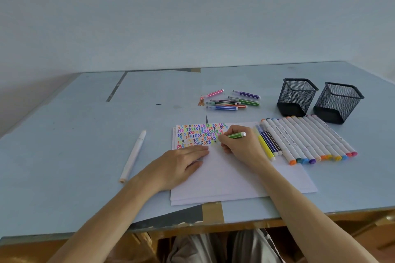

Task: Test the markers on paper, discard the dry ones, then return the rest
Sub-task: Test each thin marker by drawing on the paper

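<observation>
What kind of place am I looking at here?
Probably a plain desk at home or in a craft room. Sheets of paper covered in colour squiggles, rows of markers and two mesh pen holders sit on a worn blue table against a bare wall.

This looks like a plain desk for drawing in a home or a classroom. A blue table [64, 134] stands against a bare pale wall [171, 17]. Markers [310, 139], white paper [224, 181] and two black mesh pen cups [297, 97] are on it.
</observation>
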